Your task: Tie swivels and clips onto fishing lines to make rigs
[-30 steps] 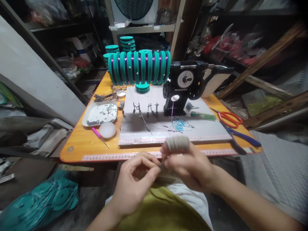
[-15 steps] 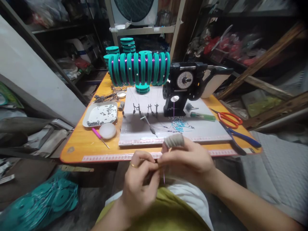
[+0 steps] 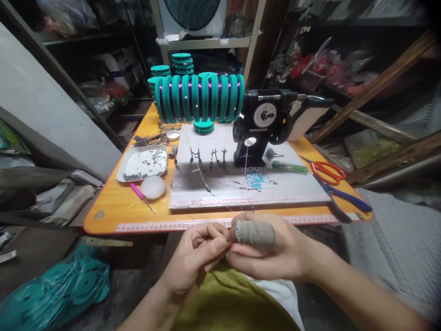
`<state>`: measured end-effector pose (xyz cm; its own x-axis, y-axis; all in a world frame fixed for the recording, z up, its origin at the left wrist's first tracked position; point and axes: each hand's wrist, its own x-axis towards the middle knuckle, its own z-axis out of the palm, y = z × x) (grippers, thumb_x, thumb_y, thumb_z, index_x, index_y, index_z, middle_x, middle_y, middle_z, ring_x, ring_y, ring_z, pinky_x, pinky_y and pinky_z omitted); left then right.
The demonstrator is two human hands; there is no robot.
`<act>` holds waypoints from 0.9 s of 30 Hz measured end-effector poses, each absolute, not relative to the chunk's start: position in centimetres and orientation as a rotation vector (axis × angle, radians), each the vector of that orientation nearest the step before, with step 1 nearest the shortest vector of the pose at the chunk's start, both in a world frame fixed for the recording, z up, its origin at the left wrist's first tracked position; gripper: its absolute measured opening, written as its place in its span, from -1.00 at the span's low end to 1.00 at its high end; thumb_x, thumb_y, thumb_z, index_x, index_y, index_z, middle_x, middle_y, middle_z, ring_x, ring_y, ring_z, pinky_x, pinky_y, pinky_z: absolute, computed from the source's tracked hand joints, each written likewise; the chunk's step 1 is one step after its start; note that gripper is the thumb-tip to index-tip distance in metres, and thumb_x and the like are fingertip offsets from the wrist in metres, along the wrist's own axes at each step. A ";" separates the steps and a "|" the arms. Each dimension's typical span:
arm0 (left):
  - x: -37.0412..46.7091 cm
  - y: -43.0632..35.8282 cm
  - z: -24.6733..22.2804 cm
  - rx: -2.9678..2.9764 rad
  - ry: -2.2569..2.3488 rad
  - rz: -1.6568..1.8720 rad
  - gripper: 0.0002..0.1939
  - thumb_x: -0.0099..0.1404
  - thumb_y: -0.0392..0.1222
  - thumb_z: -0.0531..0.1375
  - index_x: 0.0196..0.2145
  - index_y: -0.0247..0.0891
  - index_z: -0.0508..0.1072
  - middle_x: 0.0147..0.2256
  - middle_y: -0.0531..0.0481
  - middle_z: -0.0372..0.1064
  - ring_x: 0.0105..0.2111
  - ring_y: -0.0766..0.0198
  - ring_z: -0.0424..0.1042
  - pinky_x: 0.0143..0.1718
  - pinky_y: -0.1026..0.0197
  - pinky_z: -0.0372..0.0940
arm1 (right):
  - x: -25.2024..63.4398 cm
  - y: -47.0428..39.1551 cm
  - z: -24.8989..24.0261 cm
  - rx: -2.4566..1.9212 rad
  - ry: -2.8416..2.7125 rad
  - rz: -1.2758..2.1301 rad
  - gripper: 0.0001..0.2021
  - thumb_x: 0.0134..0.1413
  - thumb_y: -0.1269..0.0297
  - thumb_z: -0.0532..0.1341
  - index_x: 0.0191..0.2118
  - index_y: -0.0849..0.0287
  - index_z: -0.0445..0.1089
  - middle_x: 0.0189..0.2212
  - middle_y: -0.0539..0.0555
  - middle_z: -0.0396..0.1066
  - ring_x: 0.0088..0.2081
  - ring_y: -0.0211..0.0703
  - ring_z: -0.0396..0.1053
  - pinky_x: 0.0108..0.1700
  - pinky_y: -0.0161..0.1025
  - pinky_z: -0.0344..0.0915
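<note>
Close together at the table's front edge, both hands meet fingertip to fingertip. My left hand point(image 3: 198, 253) is closed in a pinch, thumb against forefinger; what sits in it is too small and hidden to make out. My right hand point(image 3: 285, 253) is closed too, with a grey finger wrap point(image 3: 255, 233) round one finger. Purple fishing line point(image 3: 245, 170) runs from the black winding machine point(image 3: 253, 154) down into my right hand, where its end is hidden. Teal spools point(image 3: 203, 99) wound with purple line sit in a row on the machine's shaft.
A white board point(image 3: 193, 197) carries blue and white small pieces point(image 3: 254, 178), sinkers on lines point(image 3: 206, 185) and a green tube point(image 3: 290, 168). Left stand a white tray point(image 3: 124, 161), a round lid point(image 3: 153, 187) and a pink-handled needle point(image 3: 138, 191). Orange scissors point(image 3: 330, 171) and blue-handled pliers point(image 3: 351, 197) lie right.
My right hand has turned, so the wrapped finger is now lower and points left. My left fingers have closed into a tighter pinch. The purple line now slants toward my hands.
</note>
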<state>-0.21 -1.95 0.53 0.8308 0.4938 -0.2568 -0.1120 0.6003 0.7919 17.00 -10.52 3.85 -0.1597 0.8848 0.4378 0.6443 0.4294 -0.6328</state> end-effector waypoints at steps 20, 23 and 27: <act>0.1 -2.1 -0.2 1.936 0.361 0.842 -0.86 0.28 -0.44 0.20 -0.40 -0.27 0.39 -0.32 -0.09 0.46 -0.31 0.25 0.45 -0.28 0.25 0.35 | 17.3 -9.7 2.9 -1.280 -1.832 -0.043 -0.81 0.29 0.47 0.14 -0.07 0.29 0.46 -0.24 0.22 0.45 -0.24 -0.11 0.45 -0.27 -0.25 0.43; -0.1 -2.1 -0.1 1.264 0.477 0.509 -0.75 0.27 -0.17 0.29 -0.49 -0.29 0.36 -0.34 -0.07 0.40 -0.37 0.30 0.37 -0.34 0.28 0.30 | 17.7 -10.4 3.0 -1.171 -2.033 0.051 -0.81 0.25 0.49 0.12 -0.08 0.23 0.42 -0.31 0.10 0.47 -0.32 -0.18 0.45 -0.32 -0.30 0.42; 0.0 -2.1 0.0 0.805 0.482 0.334 -0.67 0.12 -0.07 0.41 -0.49 -0.34 0.40 -0.38 -0.03 0.33 -0.45 0.39 0.27 -0.39 0.33 0.20 | 17.6 -10.6 3.3 -1.253 -1.967 0.227 -0.95 0.19 0.45 0.22 -0.30 0.19 0.42 -0.49 -0.03 0.42 -0.53 -0.34 0.35 -0.51 -0.42 0.31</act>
<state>0.02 -2.13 0.02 0.8415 0.4603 -0.2827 -0.1032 0.6507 0.7523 17.59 -10.60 3.28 -0.2126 0.8315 0.5132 0.6927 0.4987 -0.5210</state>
